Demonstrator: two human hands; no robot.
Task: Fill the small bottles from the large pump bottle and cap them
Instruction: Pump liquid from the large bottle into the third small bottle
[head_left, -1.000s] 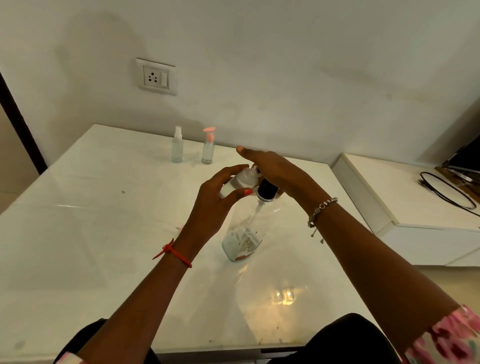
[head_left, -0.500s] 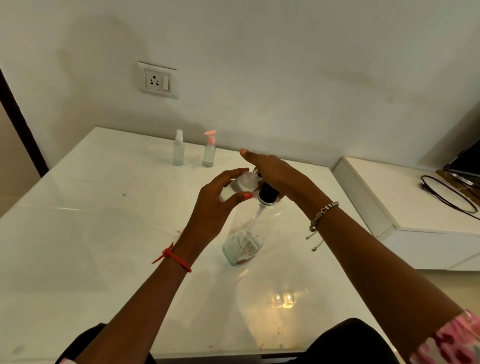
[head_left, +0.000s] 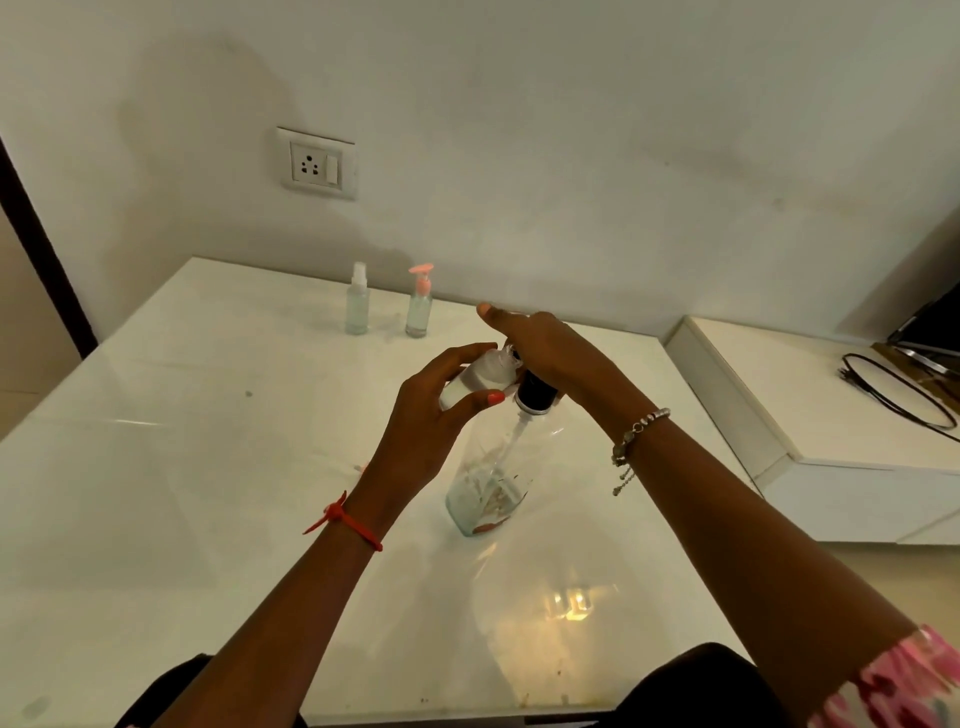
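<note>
**Pump bottle**: large, clear, upright near the middle of the tabletop. It has a black collar at the neck, a dip tube showing inside and a little liquid at the bottom. The pump head is hidden under the right hand.

**Right hand**: laid on top of the pump head. The fingers are straight, point left and grasp nothing.

**Small bottle**: clear, held off the tabletop and tilted. Its open neck points toward the pump spout, just left of the black collar. Whether neck and spout touch cannot be told.

**Left hand**: grasps the small bottle. The fingers curl over its far side and the thumb, with an orange nail, presses its near side. The bottle's body lies between them, and its neck pokes out toward the right hand.

**Spray bottle**: small, clear, white top on. It stands upright at the tabletop's far edge, well apart from both hands.

**Pink-topped bottle**: small and clear, upright, just right of the spray bottle and not touching it.

**Red thread**: tied round the left wrist.

**Bracelet**: beaded, on the right wrist, with a short chain hanging from it.

**Socket**: white, on the wall above the two far bottles.

**Side unit**: white, lower than the tabletop and to its right, with a black cable looped on top.
</note>
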